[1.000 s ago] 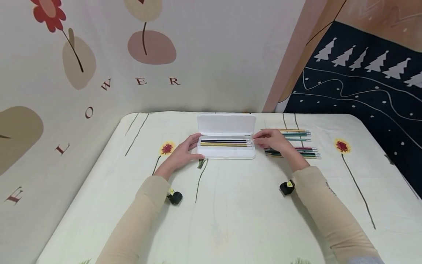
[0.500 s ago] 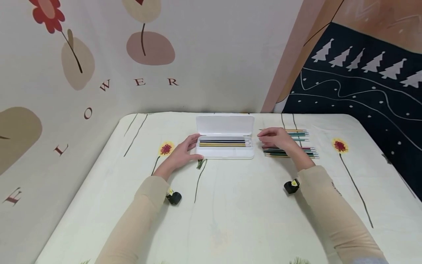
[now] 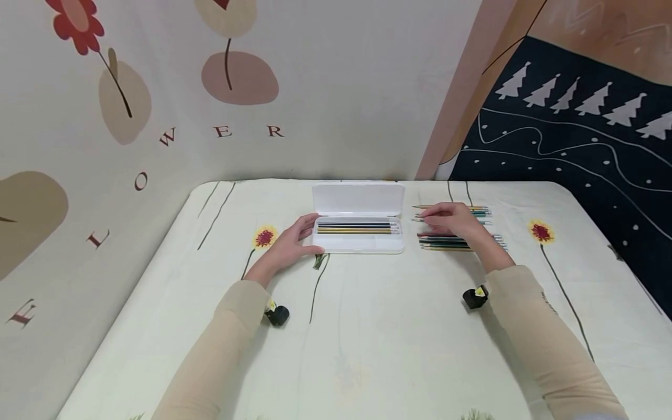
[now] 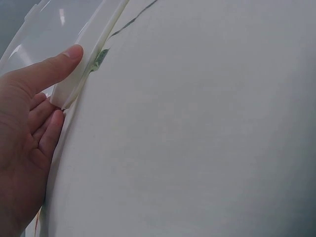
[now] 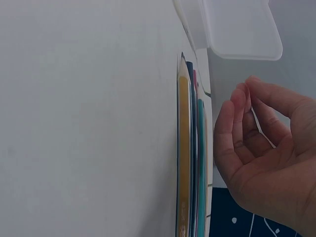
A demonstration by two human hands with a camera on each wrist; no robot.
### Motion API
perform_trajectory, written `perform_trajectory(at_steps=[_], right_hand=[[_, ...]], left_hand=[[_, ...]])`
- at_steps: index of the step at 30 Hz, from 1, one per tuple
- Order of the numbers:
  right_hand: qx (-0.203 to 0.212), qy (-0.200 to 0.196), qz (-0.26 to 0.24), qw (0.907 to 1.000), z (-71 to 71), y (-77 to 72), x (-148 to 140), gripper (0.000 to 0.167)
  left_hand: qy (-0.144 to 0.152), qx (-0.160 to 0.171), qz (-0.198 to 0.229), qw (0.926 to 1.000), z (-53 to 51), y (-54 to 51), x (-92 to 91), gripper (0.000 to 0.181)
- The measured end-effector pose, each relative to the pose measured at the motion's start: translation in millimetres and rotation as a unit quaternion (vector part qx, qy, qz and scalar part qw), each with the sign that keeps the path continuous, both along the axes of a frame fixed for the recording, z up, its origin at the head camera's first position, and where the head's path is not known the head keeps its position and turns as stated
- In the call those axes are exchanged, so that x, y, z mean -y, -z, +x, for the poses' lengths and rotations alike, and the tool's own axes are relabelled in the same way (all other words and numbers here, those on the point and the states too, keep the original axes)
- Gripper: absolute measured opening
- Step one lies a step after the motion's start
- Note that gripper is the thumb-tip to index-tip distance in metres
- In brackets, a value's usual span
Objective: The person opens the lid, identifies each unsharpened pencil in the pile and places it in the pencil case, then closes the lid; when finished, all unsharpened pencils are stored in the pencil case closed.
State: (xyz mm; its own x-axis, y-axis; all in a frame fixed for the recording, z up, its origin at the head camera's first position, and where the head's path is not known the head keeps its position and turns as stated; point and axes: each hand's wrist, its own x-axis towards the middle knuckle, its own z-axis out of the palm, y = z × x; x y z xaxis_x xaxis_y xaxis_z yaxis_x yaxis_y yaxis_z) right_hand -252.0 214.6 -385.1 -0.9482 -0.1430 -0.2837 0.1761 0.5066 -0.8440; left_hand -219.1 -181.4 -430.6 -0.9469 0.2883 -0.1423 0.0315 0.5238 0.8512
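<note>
An opened white plastic pencil case (image 3: 362, 244) lies on the table, its lid (image 3: 359, 200) tipped back. Several dark and yellow pencils (image 3: 357, 231) lie side by side in its tray. My left hand (image 3: 289, 242) grips the case's left end; in the left wrist view its thumb lies over the rim and the other fingers bend against the side. To the right of the case, my right hand (image 3: 457, 223) hovers over loose pencils with bent fingers. The right wrist view shows nothing between its thumb and fingertips, and a yellow pencil (image 5: 183, 148) just beyond.
A front row of several pencils (image 3: 443, 244) and a smaller back group (image 3: 420, 207) lie right of the case, erasers to the right. A flower-print cloth (image 3: 362, 332) covers the table. Patterned wall hangings (image 3: 357, 116) stand right behind its far edge.
My right hand has moved from the case's right edge rightward to over the loose pencils. The left hand stays on the case, and the pencils in the tray lie as before.
</note>
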Motion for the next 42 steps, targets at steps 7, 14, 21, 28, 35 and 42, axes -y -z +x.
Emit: perform_trajectory(at_steps=[7, 14, 21, 28, 35, 42], right_hand=[[-0.006, 0.001, 0.003, 1.0, 3.2, -2.5, -10, 0.042], [-0.004, 0.014, 0.002, 0.9999, 5.8, -4.9, -20, 0.041], [-0.013, 0.02, 0.007, 0.9997, 8.0, -4.5, -30, 0.044], [-0.008, 0.042, 0.002, 0.9991, 9.1, -3.0, -40, 0.046], [-0.011, 0.056, 0.014, 0.9983, 12.5, -2.2, -52, 0.048], [-0.014, 0.062, 0.025, 0.9977, 14.7, 1.1, -68, 0.053]], left_hand=[[0.0, 0.0, 0.0, 1.0, -0.3, 2.3, 0.8, 0.09], [0.0, 0.0, 0.001, 1.0, 0.2, 1.2, 0.6, 0.09], [-0.004, 0.003, 0.001, 1.0, -0.1, 1.4, 0.3, 0.09], [-0.003, 0.006, 0.002, 1.0, -2.0, 3.1, 0.6, 0.09], [-0.003, 0.008, 0.004, 1.0, -1.3, 2.8, 1.2, 0.091], [-0.004, 0.009, 0.003, 0.9999, -1.2, 2.2, 0.8, 0.09]])
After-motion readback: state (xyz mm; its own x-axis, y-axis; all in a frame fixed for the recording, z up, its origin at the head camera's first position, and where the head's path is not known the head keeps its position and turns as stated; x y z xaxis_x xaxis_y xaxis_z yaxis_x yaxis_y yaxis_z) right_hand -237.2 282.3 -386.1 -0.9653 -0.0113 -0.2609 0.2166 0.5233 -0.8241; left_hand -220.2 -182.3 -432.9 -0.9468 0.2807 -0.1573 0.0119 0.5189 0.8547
